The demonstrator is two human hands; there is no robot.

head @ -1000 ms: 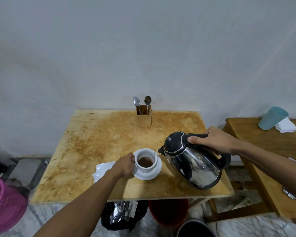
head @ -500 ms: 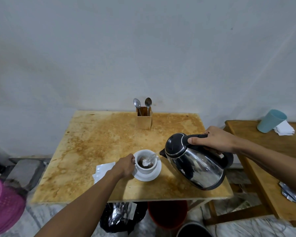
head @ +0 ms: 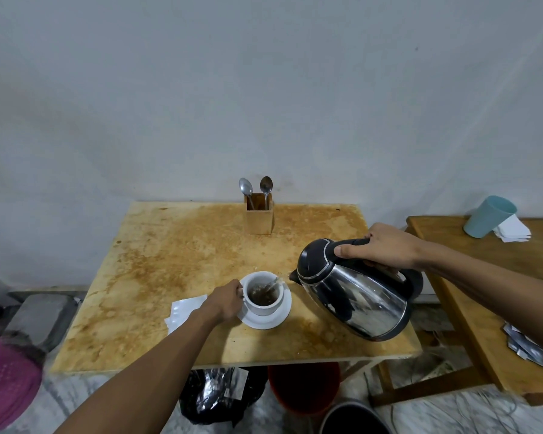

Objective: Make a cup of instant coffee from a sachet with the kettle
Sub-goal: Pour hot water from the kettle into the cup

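A white cup [head: 263, 305] stands on a white saucer [head: 278, 319] near the front of the stained wooden table [head: 176, 255]. My left hand [head: 224, 300] grips the cup's handle side. My right hand [head: 380, 245] holds the black handle of a steel kettle [head: 355, 299], tilted to the left. A thin stream of water runs from its spout into the cup, which holds brown liquid. A torn white sachet [head: 184, 310] lies just left of my left hand, partly hidden by my wrist.
A wooden holder [head: 259, 219] with two spoons stands at the table's back edge. To the right, a second wooden table [head: 496, 277] carries a teal cup [head: 488, 216], napkins and sachets. Buckets and a black bag sit on the floor below; a pink basket [head: 3, 389] is at far left.
The kettle has tipped further toward the cup and water now streams in. The cup's contents went from dry brown powder to dark liquid. My left hand has stayed on the cup.
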